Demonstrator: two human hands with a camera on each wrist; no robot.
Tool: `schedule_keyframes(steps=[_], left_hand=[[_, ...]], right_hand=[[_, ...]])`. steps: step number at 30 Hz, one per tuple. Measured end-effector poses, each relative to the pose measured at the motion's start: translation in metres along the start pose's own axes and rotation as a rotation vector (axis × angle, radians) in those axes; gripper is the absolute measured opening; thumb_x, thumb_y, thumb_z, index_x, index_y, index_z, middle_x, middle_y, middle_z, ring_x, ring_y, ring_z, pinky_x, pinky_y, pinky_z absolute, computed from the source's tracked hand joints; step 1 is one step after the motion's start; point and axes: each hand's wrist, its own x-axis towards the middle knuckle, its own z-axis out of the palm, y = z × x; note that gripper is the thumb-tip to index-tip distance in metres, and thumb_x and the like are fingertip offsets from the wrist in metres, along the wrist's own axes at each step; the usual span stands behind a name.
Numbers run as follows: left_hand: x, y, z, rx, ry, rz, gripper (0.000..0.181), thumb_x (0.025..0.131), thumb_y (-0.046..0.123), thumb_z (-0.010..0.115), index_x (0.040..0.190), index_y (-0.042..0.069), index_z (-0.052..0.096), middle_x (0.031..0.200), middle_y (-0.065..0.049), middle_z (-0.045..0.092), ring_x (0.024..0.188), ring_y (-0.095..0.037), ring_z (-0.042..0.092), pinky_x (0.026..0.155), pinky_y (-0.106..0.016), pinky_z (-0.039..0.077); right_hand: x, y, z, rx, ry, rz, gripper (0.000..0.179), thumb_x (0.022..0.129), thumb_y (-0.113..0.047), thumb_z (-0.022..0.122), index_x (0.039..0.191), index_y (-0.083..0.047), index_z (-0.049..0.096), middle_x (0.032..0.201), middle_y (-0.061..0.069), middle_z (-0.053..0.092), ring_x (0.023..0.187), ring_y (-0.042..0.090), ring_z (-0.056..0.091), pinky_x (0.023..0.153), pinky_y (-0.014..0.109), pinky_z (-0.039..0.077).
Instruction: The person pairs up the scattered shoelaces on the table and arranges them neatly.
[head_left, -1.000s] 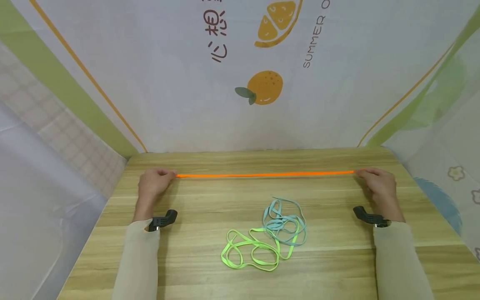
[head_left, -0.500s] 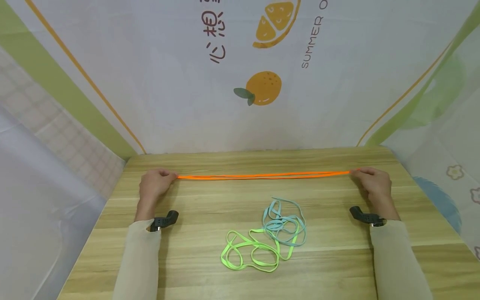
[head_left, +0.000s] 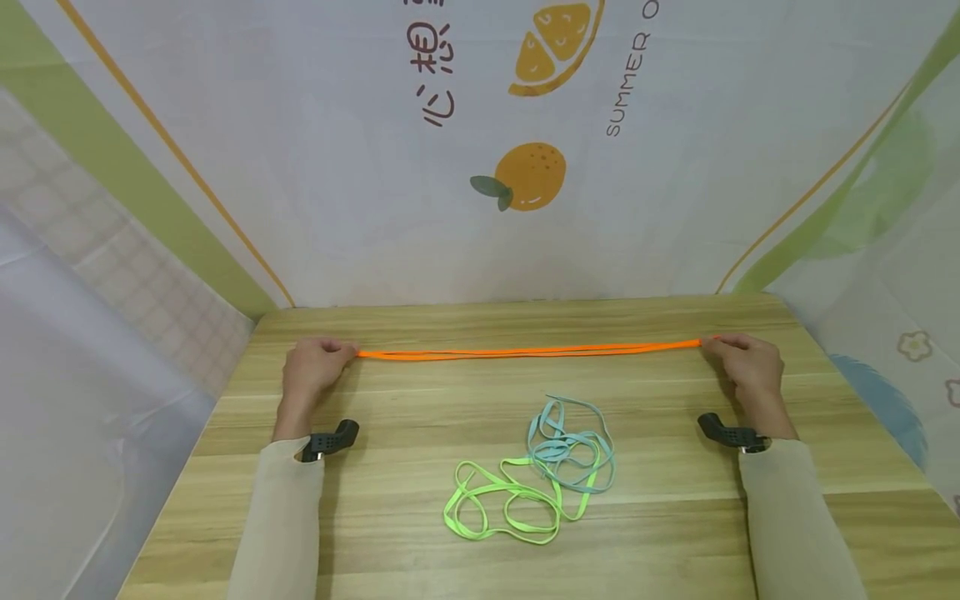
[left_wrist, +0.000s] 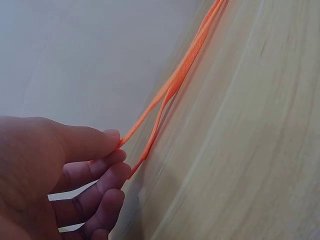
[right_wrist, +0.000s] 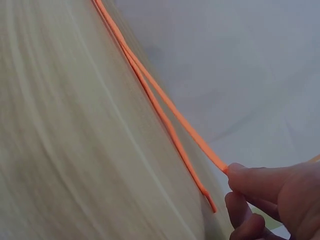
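Note:
An orange shoelace [head_left: 525,352] stretches in two close strands between both hands, near the back of the wooden table. At its left end, my left hand [head_left: 313,367] pinches it between thumb and index finger. In the left wrist view, a second strand of the orange lace [left_wrist: 155,125] runs down to the other fingertips. My right hand [head_left: 746,362] pinches one strand at the opposite end. Beside that pinch, in the right wrist view, the other strand ends in a narrow tip [right_wrist: 210,203], outside the thumb-and-finger grip.
A light blue lace [head_left: 553,450] lies in loose loops on the wooden table [head_left: 405,425], nearer the front than the orange one. It overlaps a neon green lace [head_left: 517,487], also loosely looped. Behind the table hangs a white curtain [head_left: 360,208] with printed oranges.
The orange lace, earlier a nearly single straight line, now shows two slightly parted strands. My right hand has shifted a little left, and my left hand a little right. The other laces stay put.

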Motion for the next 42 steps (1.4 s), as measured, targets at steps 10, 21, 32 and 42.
schedule_keyframes(steps=[10, 21, 32, 42], left_hand=[[-0.0001, 0.0005, -0.0006, 0.035, -0.026, -0.013, 0.051, 0.107, 0.043, 0.068, 0.127, -0.002, 0.078, 0.135, -0.027, 0.071, 0.115, -0.047, 0.067, 0.082, -0.046, 0.050], [0.0005, -0.0008, -0.0003, 0.073, -0.021, -0.005, 0.050, 0.107, 0.043, 0.067, 0.125, -0.002, 0.079, 0.132, -0.029, 0.072, 0.109, -0.049, 0.069, 0.074, -0.044, 0.051], [0.0016, -0.0044, 0.0014, 0.101, -0.002, -0.010, 0.049, 0.106, 0.044, 0.069, 0.122, -0.001, 0.080, 0.126, -0.027, 0.074, 0.095, -0.039, 0.069, 0.067, -0.039, 0.048], [0.0000, -0.0033, -0.0031, 0.107, -0.023, -0.033, 0.052, 0.106, 0.046, 0.067, 0.129, 0.000, 0.078, 0.133, -0.026, 0.073, 0.106, -0.044, 0.069, 0.072, -0.042, 0.049]], right_hand=[[0.0017, 0.0007, 0.0038, -0.053, 0.007, 0.012, 0.043, 0.101, -0.035, 0.082, 0.128, -0.002, 0.074, 0.102, -0.014, 0.059, 0.088, 0.014, 0.049, 0.067, 0.024, 0.045], [0.0031, 0.0028, 0.0028, -0.139, -0.013, -0.012, 0.037, 0.100, -0.035, 0.082, 0.119, -0.004, 0.080, 0.085, -0.021, 0.062, 0.085, 0.016, 0.053, 0.061, 0.028, 0.048], [-0.0007, -0.0009, 0.0025, -0.236, -0.012, -0.043, 0.050, 0.102, -0.037, 0.079, 0.129, 0.005, 0.077, 0.086, -0.014, 0.066, 0.091, 0.021, 0.055, 0.064, 0.028, 0.047], [0.0001, 0.0002, -0.0018, -0.152, -0.035, -0.009, 0.040, 0.099, -0.033, 0.083, 0.118, 0.002, 0.082, 0.075, -0.014, 0.070, 0.067, 0.008, 0.061, 0.056, 0.024, 0.051]])
